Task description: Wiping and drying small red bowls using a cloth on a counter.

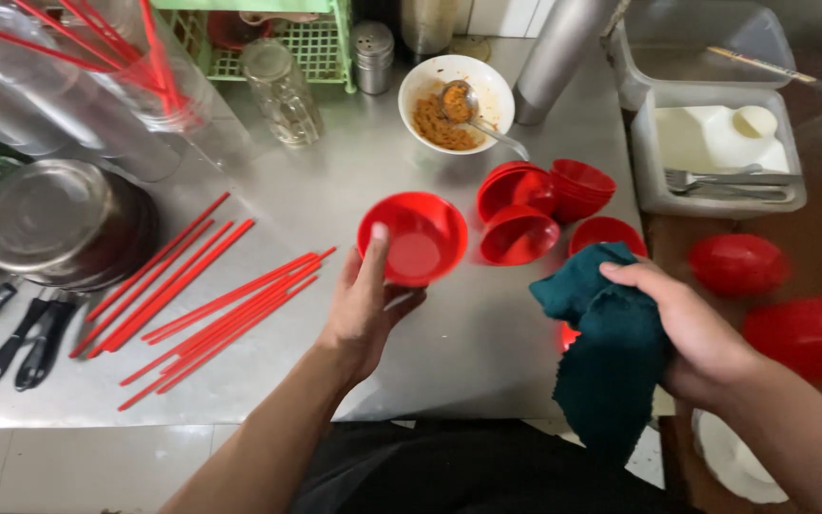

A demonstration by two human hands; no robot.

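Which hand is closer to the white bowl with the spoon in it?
The left. The left hand holds a red bowl just below the white bowl. The right hand, gripping a dark green cloth, sits farther down and off to the right.

Steel counter (335,190): chopsticks (192,295), bowls (544,200).

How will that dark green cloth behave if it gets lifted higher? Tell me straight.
Likely floppy: the cloth droops in folds below the right hand that grips it. Probably light, since the fingers alone bunch it. It seems unlikely to slip, as its surface looks rough and matte.
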